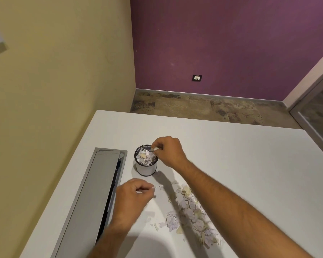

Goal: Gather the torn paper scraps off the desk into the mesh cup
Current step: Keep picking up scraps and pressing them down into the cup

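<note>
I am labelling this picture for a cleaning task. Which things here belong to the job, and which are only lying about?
Part of the job:
- scraps loose on the desk
- cup, already holding scraps
- right hand pinching scraps over the cup
- left hand pinching a scrap

Only lying about:
- cable tray set in the desk
- wall socket

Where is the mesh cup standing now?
The mesh cup stands mid-desk in the head view, right of the grey cable tray, under the right hand.
</note>
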### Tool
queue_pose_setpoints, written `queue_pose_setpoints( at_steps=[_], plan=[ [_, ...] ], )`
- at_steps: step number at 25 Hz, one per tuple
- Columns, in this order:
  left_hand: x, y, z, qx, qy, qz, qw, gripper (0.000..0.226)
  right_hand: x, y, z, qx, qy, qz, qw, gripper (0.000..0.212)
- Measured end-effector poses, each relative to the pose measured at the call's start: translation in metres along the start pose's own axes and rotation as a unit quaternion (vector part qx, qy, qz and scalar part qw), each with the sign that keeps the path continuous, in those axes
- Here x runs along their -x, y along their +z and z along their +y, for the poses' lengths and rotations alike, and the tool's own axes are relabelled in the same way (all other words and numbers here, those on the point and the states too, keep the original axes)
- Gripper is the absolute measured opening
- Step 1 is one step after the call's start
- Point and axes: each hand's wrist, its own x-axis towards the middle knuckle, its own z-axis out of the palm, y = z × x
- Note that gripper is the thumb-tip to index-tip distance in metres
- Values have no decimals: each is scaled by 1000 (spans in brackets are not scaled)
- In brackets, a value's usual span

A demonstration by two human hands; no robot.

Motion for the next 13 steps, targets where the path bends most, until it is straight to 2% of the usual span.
queue_pose_setpoints(
  at_steps=[6,9,13],
  plan=[
    [-61,-19,21,-63,20,55,996,16,-7,10,6,53,-21,-67,996,44],
    [-91,-15,22,-132,38,50,989,14,6,1,10,-12,-16,-35,999,44],
    [-122,3,17,-297,55,-32,953,14,51,-3,32,-121,45,29,991,31]
  ],
)
